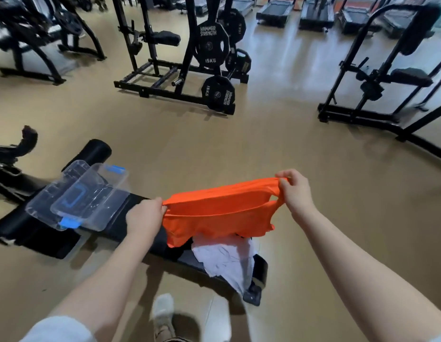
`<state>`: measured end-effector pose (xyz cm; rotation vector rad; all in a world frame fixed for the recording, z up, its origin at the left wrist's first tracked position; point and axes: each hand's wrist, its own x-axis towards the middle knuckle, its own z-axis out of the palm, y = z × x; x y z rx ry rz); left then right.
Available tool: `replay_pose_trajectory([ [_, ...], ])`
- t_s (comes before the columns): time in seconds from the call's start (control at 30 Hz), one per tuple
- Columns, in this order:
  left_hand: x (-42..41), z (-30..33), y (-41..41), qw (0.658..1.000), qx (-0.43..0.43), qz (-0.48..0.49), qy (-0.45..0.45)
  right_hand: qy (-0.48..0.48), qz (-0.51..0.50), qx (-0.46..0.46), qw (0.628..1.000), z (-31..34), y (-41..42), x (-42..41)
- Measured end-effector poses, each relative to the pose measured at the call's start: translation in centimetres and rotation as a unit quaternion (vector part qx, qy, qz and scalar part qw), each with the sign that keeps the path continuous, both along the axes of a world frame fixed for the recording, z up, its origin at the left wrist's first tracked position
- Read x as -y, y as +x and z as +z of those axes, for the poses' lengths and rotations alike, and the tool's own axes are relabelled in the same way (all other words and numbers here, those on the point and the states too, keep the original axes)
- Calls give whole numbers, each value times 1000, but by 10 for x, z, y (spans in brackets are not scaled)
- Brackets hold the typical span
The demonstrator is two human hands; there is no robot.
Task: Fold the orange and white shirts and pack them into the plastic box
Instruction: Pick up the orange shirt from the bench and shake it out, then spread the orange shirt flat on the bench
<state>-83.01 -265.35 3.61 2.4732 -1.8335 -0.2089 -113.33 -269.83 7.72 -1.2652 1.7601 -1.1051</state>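
The orange shirt hangs stretched in the air between my two hands, above the black bench. My left hand pinches its left edge and my right hand pinches its right edge. Beneath it the white shirt lies crumpled on the bench's near right end, partly draped over the edge. The clear plastic box with blue latches sits on the bench's left part, its clear lid lying loosely across it.
Tan gym floor spreads beyond the bench. A black weight rack with 15 kg plates stands ahead, other black machines at the right and far left. My shoe shows below.
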Motion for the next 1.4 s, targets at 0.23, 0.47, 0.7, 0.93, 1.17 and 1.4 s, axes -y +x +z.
replay_pose_trajectory([
  [0.23,-24,35,-68,756,-610,200,-133,112,-62,451,883,4,-28,-35],
  [0.47,-48,103,-124,675,-725,43,-132,-29,-12,300,954,22,-60,-70],
  [0.7,-59,184,-171,562,-793,-112,-207,-242,-17,268,933,103,-86,-65],
  [0.93,-54,143,-121,694,-682,29,-227,-208,58,63,974,98,-61,-12],
  [1.17,-59,7,-46,817,-545,179,-66,-68,199,-163,964,-21,21,33],
  [1.4,-24,-90,25,833,-473,288,-5,33,262,-176,948,-111,107,96],
])
